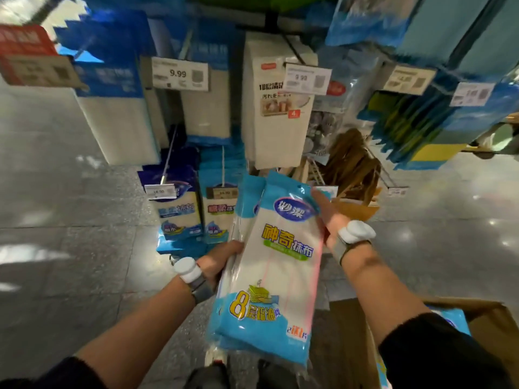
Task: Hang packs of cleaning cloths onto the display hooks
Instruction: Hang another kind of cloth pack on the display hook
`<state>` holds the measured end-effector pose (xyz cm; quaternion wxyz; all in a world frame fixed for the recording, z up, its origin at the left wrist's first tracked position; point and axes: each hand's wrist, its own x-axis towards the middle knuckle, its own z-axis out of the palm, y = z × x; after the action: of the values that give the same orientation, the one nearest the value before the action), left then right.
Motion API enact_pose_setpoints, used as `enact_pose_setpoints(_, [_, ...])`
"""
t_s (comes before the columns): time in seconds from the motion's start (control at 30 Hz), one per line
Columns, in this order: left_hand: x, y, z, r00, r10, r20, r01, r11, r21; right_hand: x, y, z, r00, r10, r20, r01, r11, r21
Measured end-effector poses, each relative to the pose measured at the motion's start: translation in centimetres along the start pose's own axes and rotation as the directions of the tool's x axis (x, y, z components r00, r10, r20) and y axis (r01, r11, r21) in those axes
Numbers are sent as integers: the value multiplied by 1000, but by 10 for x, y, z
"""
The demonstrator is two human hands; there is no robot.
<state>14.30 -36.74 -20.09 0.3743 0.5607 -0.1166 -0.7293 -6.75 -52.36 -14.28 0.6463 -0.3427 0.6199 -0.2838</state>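
Note:
I hold a small stack of blue-and-white packs of cleaning cloths in front of me, tilted with their hang holes at the top. My left hand grips the stack's left edge near the middle. My right hand holds the upper right edge of the front pack, its fingers reaching up towards the top corner. Behind the packs stands the display rack, where a lower hook carries similar blue packs behind a price tag.
More cloth packs hang on upper hooks, with price tags reading 9.99. A brown cardboard box with more blue packs stands at the lower right. Brown paper items hang to the right of the rack. Grey tiled floor lies all around.

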Motion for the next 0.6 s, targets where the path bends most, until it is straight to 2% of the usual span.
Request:
enact_pose_setpoints(0.07, [-1,-1,1,998,43,-50,-42,999,35,19,0,3,997,75,25,-74,997,-22])
enact_pose_setpoints(0.13, [-2,-8,0,996,66,-58,-65,998,19,32,1,0,994,105,36,-106,994,25])
enact_pose_setpoints(0.23, [14,-25,-7,997,30,-66,-37,994,-105,58,-7,-20,986,137,97,-143,988,59])
enact_pose_setpoints(0.37, [34,-38,-15,995,38,-94,-49,992,-117,90,-31,-70,994,72,88,-76,996,47])
enact_pose_setpoints(0.5, [51,-49,-31,996,-6,-84,2,998,-57,119,-46,-117,997,-32,76,46,978,-203])
enact_pose_setpoints(0.6, [57,-54,-33,995,-25,-101,25,1000,2,136,-34,-131,997,-52,63,76,879,-472])
